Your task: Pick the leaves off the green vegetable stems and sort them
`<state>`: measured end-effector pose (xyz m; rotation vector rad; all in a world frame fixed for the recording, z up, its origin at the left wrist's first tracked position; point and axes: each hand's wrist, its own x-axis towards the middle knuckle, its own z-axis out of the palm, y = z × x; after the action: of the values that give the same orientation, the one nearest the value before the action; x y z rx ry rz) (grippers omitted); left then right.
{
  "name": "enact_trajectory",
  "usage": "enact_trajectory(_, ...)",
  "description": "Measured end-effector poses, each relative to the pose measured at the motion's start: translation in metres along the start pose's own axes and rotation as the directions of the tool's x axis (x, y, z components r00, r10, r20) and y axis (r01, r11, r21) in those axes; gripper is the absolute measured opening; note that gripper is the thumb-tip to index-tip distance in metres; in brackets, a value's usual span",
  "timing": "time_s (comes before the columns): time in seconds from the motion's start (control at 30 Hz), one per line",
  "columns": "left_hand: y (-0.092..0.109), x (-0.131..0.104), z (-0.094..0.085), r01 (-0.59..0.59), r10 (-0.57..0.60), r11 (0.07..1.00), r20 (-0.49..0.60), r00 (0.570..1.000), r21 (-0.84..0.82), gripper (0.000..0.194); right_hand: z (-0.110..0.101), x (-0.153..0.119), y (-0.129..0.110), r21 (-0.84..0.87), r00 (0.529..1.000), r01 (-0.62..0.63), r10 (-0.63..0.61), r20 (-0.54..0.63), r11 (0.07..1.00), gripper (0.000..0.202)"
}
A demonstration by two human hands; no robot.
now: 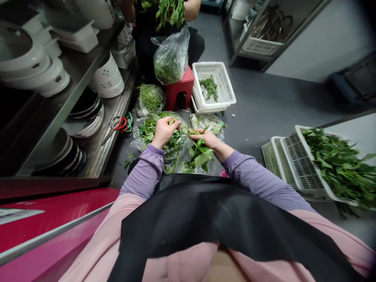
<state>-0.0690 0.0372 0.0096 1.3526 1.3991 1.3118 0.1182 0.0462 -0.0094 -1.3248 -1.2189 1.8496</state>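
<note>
In front of the black apron, my right hand [207, 140] is closed around a small bunch of leafy greens [203, 157], whose broad leaves hang below the fingers and whose stems point up and left. My left hand [165, 131] is pinched just left of it, with a bit of green stem [171, 122] showing at the fingertips. Beneath both hands, cut greens [147, 128] lie on clear plastic on the floor. A patterned plastic packet [216, 124] lies just beyond my right hand.
White baskets stand ahead [229, 84], with a few greens inside, and at right [296, 164], heaped with leaves. Across from me a person holds greens behind a red stool [179, 88] bearing a plastic bag [172, 58]. Scissors [117, 126] rest on the left shelf among dishes.
</note>
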Motion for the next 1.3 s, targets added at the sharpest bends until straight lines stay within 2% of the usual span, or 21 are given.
enact_trajectory(0.13,-0.018,0.019,-0.014,-0.037,0.052,0.997,-0.237,0.970,0.066,0.010,-0.017,-0.002,0.003,0.096,0.996,-0.078,0.075,0.039,0.992,0.034)
enact_trajectory(0.2,-0.028,0.029,-0.018,-0.011,0.032,0.997,-0.296,0.955,0.073,0.026,-0.024,-0.005,0.004,0.138,0.994,-0.083,0.073,0.077,0.987,0.032)
enact_trajectory(0.27,-0.034,0.033,-0.017,0.059,-0.032,0.995,-0.299,0.954,0.083,0.043,-0.027,-0.008,0.005,0.165,0.992,-0.089,0.073,0.099,0.982,0.030)
enact_trajectory(0.33,-0.031,0.030,-0.010,0.143,-0.132,0.989,-0.196,0.972,0.043,0.041,-0.027,-0.010,0.004,0.170,0.991,-0.093,0.075,0.113,0.981,0.029)
enact_trajectory(0.4,-0.022,0.019,0.000,0.229,-0.226,0.971,0.045,0.973,-0.065,0.036,-0.024,-0.013,0.002,0.142,0.990,-0.086,0.069,0.121,0.986,0.029)
enact_trajectory(0.47,-0.010,0.006,0.012,0.306,-0.254,0.938,0.277,0.927,-0.164,0.038,-0.018,-0.015,0.001,0.091,0.990,-0.083,0.072,0.124,0.992,0.029)
enact_trajectory(0.53,-0.001,-0.004,0.022,0.335,-0.240,0.920,0.383,0.892,-0.205,0.039,-0.012,-0.017,0.000,0.039,0.988,-0.096,0.091,0.125,0.995,0.030)
enact_trajectory(0.6,0.002,-0.010,0.027,0.323,-0.217,0.922,0.404,0.888,-0.215,0.034,-0.007,-0.019,0.001,0.000,0.987,-0.104,0.103,0.122,0.995,0.031)
enact_trajectory(0.73,0.001,-0.011,0.026,0.255,-0.174,0.948,0.362,0.916,-0.189,0.034,-0.004,-0.023,0.004,0.009,0.992,-0.078,0.076,0.099,0.997,0.033)
enact_trajectory(0.9,0.002,-0.014,0.027,0.261,-0.181,0.956,0.428,0.886,-0.135,0.039,-0.007,-0.027,0.001,0.013,0.994,-0.060,0.058,0.094,0.998,0.034)
enact_trajectory(0.97,0.001,-0.015,0.029,0.266,-0.184,0.953,0.422,0.888,-0.143,0.039,-0.007,-0.027,0.000,-0.028,0.996,-0.039,0.042,0.082,0.999,0.030)
enact_trajectory(1.07,-0.002,-0.015,0.032,0.234,-0.169,0.964,0.388,0.906,-0.127,0.038,-0.006,-0.026,0.002,-0.163,0.997,0.063,-0.057,0.045,0.985,0.024)
enact_trajectory(1.17,-0.004,-0.016,0.035,0.152,-0.099,0.980,0.343,0.934,-0.131,0.042,-0.005,-0.024,0.007,-0.273,0.981,0.187,-0.192,0.006,0.944,0.019)
enact_trajectory(1.23,-0.003,-0.017,0.038,0.109,-0.051,0.979,0.303,0.952,-0.175,0.046,-0.007,-0.023,0.012,-0.189,0.978,0.177,-0.194,-0.079,0.966,0.020)
enact_trajectory(1.3,0.000,-0.019,0.039,0.104,-0.038,0.966,0.265,0.963,-0.237,0.048,-0.011,-0.022,0.016,0.048,0.979,0.112,-0.102,-0.176,0.993,0.018)
